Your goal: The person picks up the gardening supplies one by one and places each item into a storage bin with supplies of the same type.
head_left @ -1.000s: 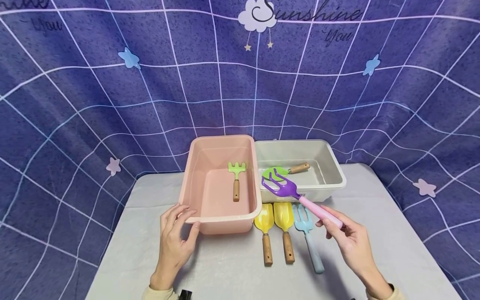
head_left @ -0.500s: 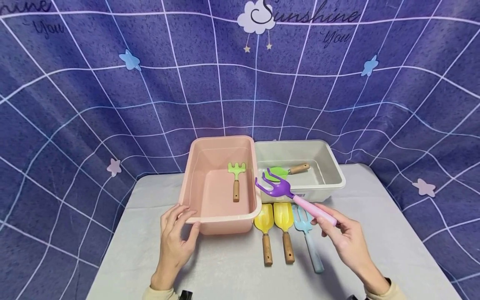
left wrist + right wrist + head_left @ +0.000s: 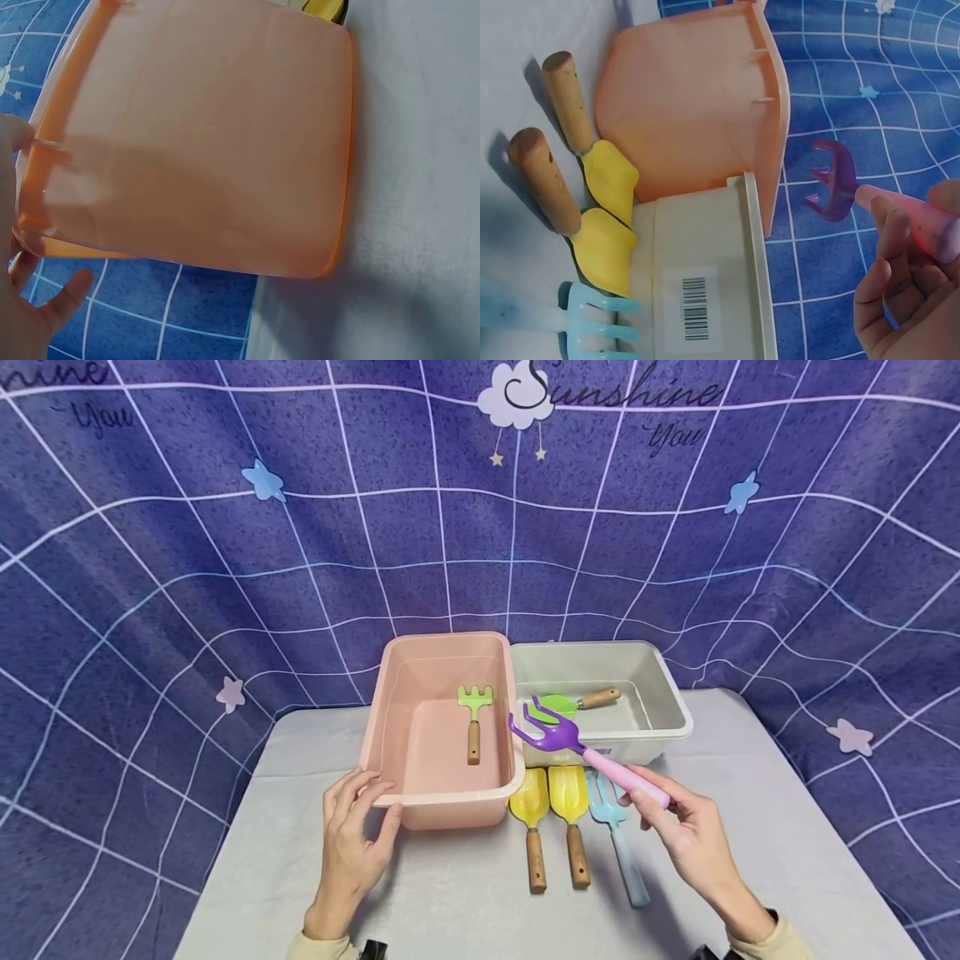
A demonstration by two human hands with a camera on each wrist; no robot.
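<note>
In the head view my right hand (image 3: pixel 693 835) pinches the pink handle of a purple three-pronged hand rake (image 3: pixel 555 737). The rake is held up over the front left of the grey bin (image 3: pixel 600 743), prongs toward the pink bin (image 3: pixel 450 814). The right wrist view shows the rake (image 3: pixel 840 180) in the air, with fingers and thumb on its handle. My left hand (image 3: pixel 352 847) holds the pink bin's front left corner, fingers curled over the rim. A small green rake (image 3: pixel 474 702) with a wooden handle lies inside the pink bin. A green trowel (image 3: pixel 600 697) lies in the grey bin, partly hidden.
In front of the grey bin lie two yellow scoops (image 3: pixel 529 797) with wooden handles, side by side. A light blue garden fork (image 3: pixel 626 860) lies to their right. Behind the bins hangs a blue gridded cloth (image 3: pixel 472 527). Pale cloth covers the table (image 3: pixel 450 902).
My right hand has moved slightly left, bringing the purple rake toward the pink bin's right rim; over the last half second it barely shifts. The left hand stays on the bin corner.
</note>
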